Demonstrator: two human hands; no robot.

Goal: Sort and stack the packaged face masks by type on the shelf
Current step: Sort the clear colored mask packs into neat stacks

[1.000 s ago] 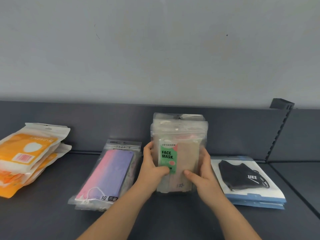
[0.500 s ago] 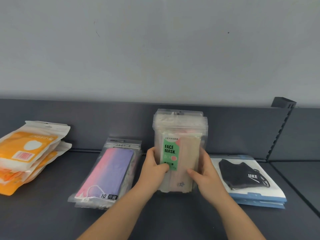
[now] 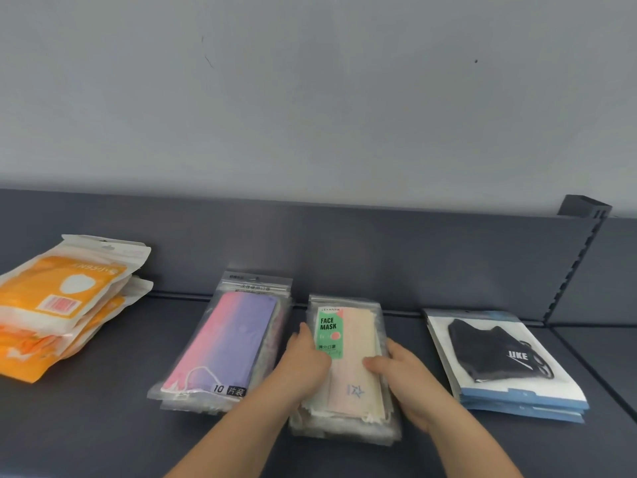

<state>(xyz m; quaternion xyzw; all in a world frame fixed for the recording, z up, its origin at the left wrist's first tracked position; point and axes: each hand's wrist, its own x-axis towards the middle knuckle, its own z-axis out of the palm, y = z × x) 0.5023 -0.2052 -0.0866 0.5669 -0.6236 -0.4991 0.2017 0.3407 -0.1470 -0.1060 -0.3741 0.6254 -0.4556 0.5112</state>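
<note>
lying flat on the shelf [image 3: 103, 426], the face mask stack [image 3: 355, 343] consists of clear, glossy, rectangular plastic pouches. the top pouch contains flat peach and cream masks and a green label printed "face mask". the left hand [image 3: 305, 363] grasps the stack's left long edge, with its fingers [image 3: 303, 334] curled against the pouch side. the right hand [image 3: 408, 381] grasps the right long edge, with its thumb pressed on the top pouch.

just beside it on the left lies the pink-purple stack [image 3: 224, 343], clear pouches that contain pink-to-purple masks with white ear loops. to the right, apart, lies the black mask stack [image 3: 499, 353], white-and-blue flat packs, the top one showing a black fabric mask. at far left rests the orange stack [image 3: 58, 305], puffy orange-and-white bags in an uneven pile. the shelf surface is matt dark grey; a dark back panel [image 3: 379, 257] and a pale wall [image 3: 310, 98] rise behind.
</note>
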